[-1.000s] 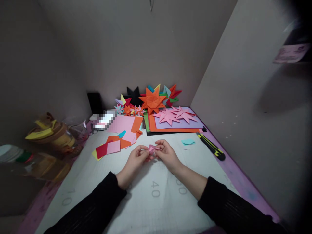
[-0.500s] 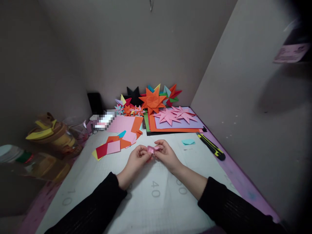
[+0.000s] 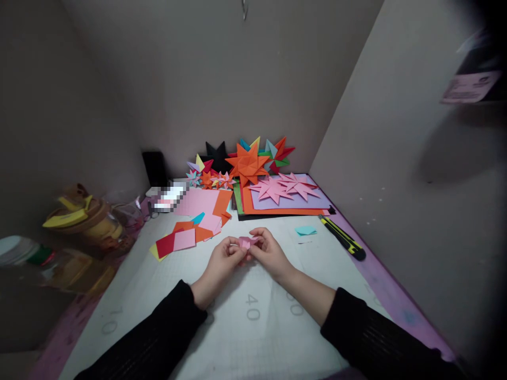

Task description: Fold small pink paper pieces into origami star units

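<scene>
Between our fingertips, just above the middle of the pale mat (image 3: 273, 338), we are holding a small folded pink paper (image 3: 246, 243). Our left hand (image 3: 221, 260) is pinching its left side, thumb and fingers closed with only the paper between them. Our right hand (image 3: 275, 258) is pinching its right side just as narrowly, the forefinger arching over the far edge. The folds are showing too small for us to tell their exact shape, and some fingertips are hiding beneath.

For good handling, we are judging that a light, even pinch is serving better than a hard one, since paper this small is likely creasing where it is pressed. Steadying one side while the other hand is shaping, and lining up the edges before pressing, should be helping the folds stay crisp.

Farther out, to the right, a folded teal paper (image 3: 306, 230) is lying near a black and yellow knife (image 3: 343, 238). To the left, a red paper (image 3: 165, 245) and a pink rectangle (image 3: 185, 239) are lying among loose sheets. At the far side, pink paper stars (image 3: 271, 189) are resting on stacked sheets, and a large orange star (image 3: 247, 162) is standing behind.
</scene>
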Demonstrator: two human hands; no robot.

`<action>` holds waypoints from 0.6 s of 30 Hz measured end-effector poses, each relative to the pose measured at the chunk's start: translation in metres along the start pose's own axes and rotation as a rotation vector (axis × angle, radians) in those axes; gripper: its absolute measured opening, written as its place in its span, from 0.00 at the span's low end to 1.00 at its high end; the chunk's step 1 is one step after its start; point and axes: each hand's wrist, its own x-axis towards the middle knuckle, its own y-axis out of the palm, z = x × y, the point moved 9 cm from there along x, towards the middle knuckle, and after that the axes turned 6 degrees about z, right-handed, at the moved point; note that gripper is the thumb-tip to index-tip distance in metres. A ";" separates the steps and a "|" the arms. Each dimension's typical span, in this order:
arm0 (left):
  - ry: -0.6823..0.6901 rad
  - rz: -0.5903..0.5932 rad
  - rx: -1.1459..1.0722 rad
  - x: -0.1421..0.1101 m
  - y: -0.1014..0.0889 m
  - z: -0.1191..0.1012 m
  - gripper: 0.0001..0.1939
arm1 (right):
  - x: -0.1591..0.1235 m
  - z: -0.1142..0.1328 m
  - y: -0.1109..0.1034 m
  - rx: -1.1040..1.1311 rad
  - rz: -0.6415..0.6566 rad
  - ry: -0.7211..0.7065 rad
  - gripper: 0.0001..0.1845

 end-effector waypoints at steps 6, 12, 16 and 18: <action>0.108 -0.026 0.179 -0.002 -0.001 -0.008 0.13 | -0.002 0.007 0.001 0.028 0.006 -0.038 0.20; 0.008 0.022 0.096 -0.003 0.005 -0.007 0.15 | -0.001 0.008 -0.005 0.027 -0.039 -0.018 0.20; -0.031 0.018 0.037 -0.002 0.003 -0.002 0.14 | -0.001 0.008 -0.005 0.009 -0.032 -0.022 0.19; -0.039 0.015 0.034 -0.001 0.002 0.001 0.14 | -0.002 0.008 -0.006 -0.013 -0.037 -0.030 0.19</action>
